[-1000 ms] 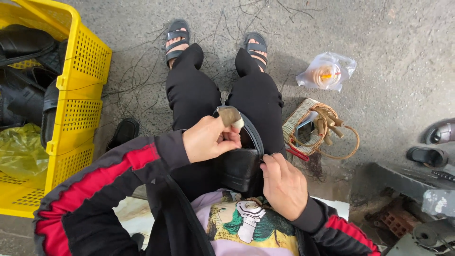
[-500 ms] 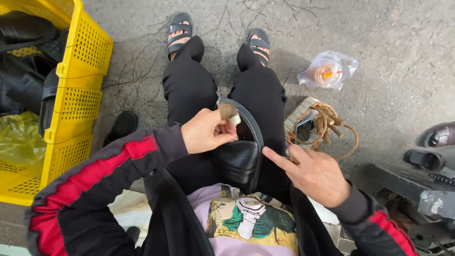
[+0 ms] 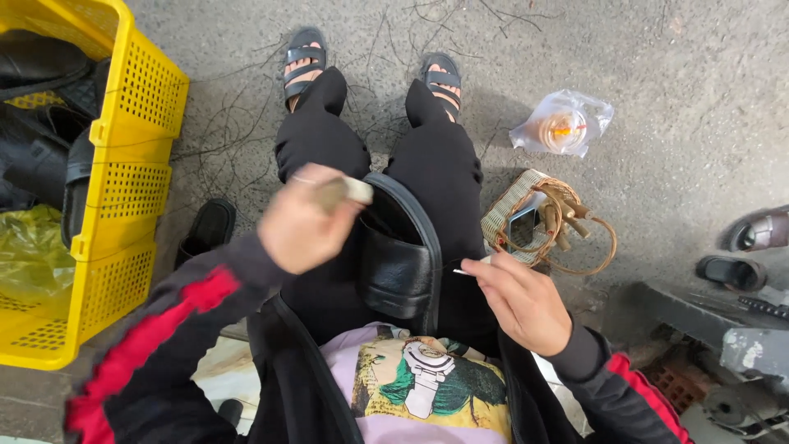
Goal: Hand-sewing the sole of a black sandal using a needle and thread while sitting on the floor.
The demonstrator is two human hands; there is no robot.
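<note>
A black sandal [image 3: 399, 255] lies in my lap between my thighs, its strap arching upward. My left hand [image 3: 302, 220], blurred by motion, is closed around a small tool with a pale handle [image 3: 352, 191] just above the sandal's left edge. My right hand [image 3: 518, 300] hovers right of the sandal, thumb and forefinger pinching a thin pale needle-like piece [image 3: 464, 270] that points toward it. Neither hand touches the sandal itself as far as I can see.
A yellow plastic crate [image 3: 123, 164] with black footwear stands at the left, and a black sandal [image 3: 209, 226] lies beside it. On the right are a woven basket [image 3: 530, 218], a bagged drink cup [image 3: 563, 127], two shoes [image 3: 752, 234] and grey machinery [image 3: 740, 345].
My right hand left the sandal, swung out to the right and now pinches the thin piece. My left hand with the tool shifted left and upward.
</note>
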